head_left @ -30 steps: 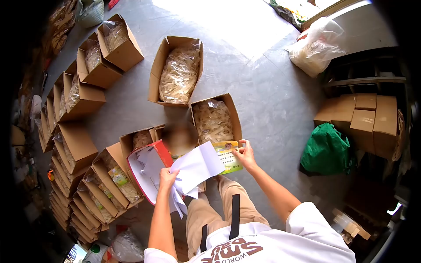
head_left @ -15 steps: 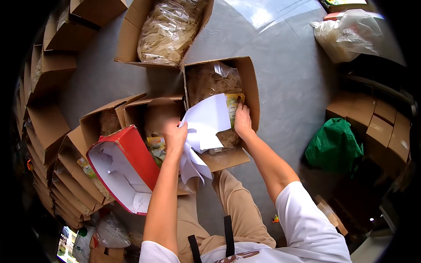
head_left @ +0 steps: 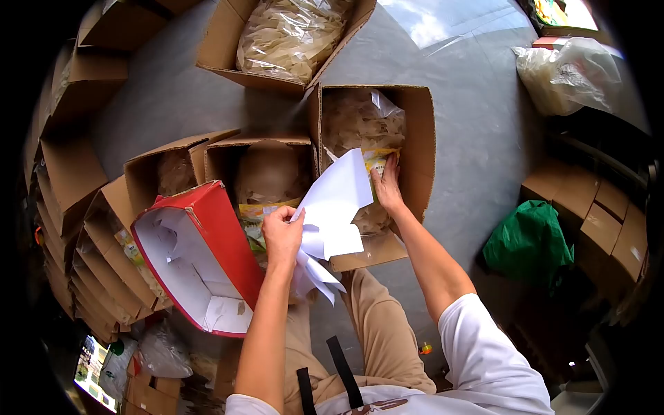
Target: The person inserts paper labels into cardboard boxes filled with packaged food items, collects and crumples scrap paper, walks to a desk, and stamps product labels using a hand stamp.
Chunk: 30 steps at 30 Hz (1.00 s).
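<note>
My left hand (head_left: 282,232) is closed on several white paper sheets (head_left: 335,200), which fan out to the right over the near part of an open carton (head_left: 418,138). Inside that carton is a clear bag of pale, flat strips (head_left: 356,124). My right hand (head_left: 387,183) lies with its fingers stretched out on a yellow-green printed packet (head_left: 375,159) on top of the bag. Left of my left hand is a red box with a white inside (head_left: 235,242), tilted, its open side facing me. Another yellow-green packet (head_left: 257,225) shows in the carton behind it.
Another open carton (head_left: 277,83) with bagged strips stands ahead. Rows of cartons (head_left: 76,166) line the left side. On the right are a green bag (head_left: 529,242), closed cartons (head_left: 602,207) and a clear plastic bag (head_left: 570,76). A small orange object (head_left: 425,348) lies beside my leg.
The view has moved closer to the cartons. My right hand has carried the yellow-green packet into the right carton and now rests flat on it. My left hand keeps hold of the papers.
</note>
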{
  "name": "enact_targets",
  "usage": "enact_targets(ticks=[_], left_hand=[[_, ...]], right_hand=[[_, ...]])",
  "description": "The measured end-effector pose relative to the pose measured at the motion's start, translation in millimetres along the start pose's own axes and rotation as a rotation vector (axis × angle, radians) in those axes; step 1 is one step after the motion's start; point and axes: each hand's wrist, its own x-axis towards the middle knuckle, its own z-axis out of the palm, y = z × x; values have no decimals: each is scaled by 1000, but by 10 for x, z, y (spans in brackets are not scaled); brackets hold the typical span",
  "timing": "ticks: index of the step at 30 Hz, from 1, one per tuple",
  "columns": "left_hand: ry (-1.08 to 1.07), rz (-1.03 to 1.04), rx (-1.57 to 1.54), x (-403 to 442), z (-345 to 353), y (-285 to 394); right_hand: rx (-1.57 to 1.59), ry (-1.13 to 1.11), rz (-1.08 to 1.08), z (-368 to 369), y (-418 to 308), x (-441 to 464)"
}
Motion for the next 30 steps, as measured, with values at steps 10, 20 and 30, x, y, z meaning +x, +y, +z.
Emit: enact_targets(ticks=[10,20,30], left_hand=[[-3,172,-90,-1274,-749,89],[708,-55,-700,-1846,-2432,-289],[672,56,-1343,-1792,-2670,-154]], right_hand=[[-311,-22,-371,211,-681,-201],[-706,-312,-456,556,-528,-826],[-243,-311,-330,192,-1235,-2138]])
